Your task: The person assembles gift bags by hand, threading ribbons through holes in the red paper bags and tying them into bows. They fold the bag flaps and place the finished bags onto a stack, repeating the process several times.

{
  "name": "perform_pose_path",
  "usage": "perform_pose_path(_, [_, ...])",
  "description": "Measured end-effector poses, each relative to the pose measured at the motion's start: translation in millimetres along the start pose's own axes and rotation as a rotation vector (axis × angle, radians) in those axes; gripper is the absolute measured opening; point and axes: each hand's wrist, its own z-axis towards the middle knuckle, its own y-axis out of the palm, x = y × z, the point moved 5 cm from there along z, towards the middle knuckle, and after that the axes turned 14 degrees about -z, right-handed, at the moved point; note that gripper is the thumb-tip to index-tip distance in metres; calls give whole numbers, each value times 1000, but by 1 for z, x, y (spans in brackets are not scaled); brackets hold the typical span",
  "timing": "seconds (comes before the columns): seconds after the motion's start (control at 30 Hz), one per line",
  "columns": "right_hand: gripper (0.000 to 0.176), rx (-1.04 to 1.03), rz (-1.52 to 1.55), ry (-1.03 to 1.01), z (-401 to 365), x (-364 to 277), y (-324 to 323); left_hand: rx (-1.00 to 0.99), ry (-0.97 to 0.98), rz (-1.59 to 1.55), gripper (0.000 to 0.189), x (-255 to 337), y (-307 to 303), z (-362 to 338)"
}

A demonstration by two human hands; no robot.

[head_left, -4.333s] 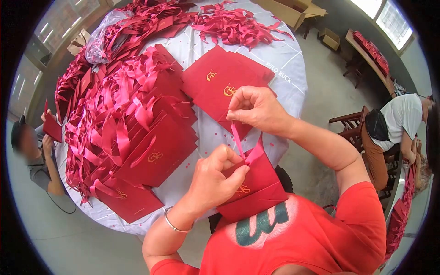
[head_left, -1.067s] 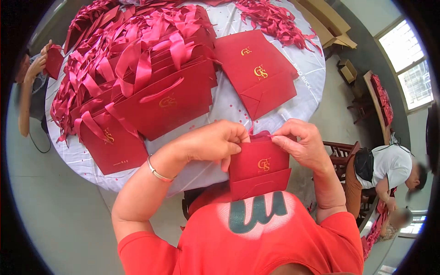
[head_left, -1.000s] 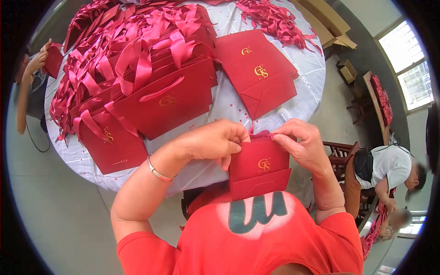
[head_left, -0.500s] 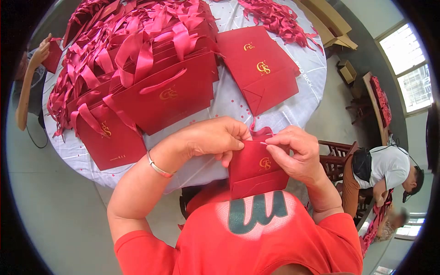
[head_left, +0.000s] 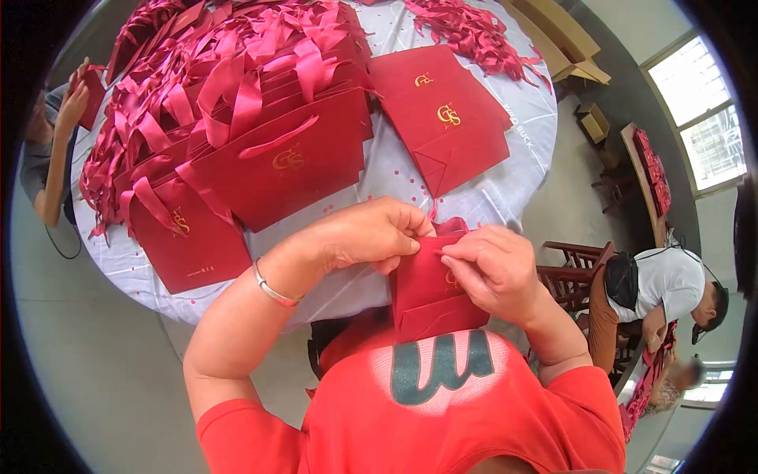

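A small red paper bag with gold lettering is upright against my chest at the table's near edge. My left hand pinches its top edge near the left corner. At the right part of the same edge, my right hand has thumb and finger pressed together and covers part of the gold print. Pink ribbon shows behind the bag's top, between both hands. Whatever fine piece is between my right fingertips is too small to tell.
Many red bags with ribbon handles fill the left of the round table. Flat bags lie beyond my hands, with loose ribbons behind. One person is at the left, another at the right.
My right hand has moved left along the bag's top edge and now hides more of the gold print. The person at the left has raised a second hand to a red bag.
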Motion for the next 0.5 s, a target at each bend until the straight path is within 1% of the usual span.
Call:
perform_pose_path(0.07, [17,-2,-48,-13,-1,-3,0,11,-5,0,17,0,0,0])
perform_pose_path(0.13, [18,2,-180,-33,-3,-7,2,16,0,7,17,0,1,-1])
perform_pose_path(0.27, [15,-5,-251,-54,-4,-12,5,57,9,24,19,0,1,-1])
perform_pose_path(0.37, [16,-48,-312,-56,-5,-18,8,101,38,55,19,4,7,-5])
perform_pose_path(0.43, [14,-155,-414,-66,-6,-19,14,115,37,95,20,3,8,-4])
perform_pose_path(0.47, [14,-154,-415,-66,-5,-18,15,132,38,131,21,3,7,-4])
perform_pose_path(0.5, [13,-180,-326,-12,-4,-13,19,131,38,133,21,2,9,-4])
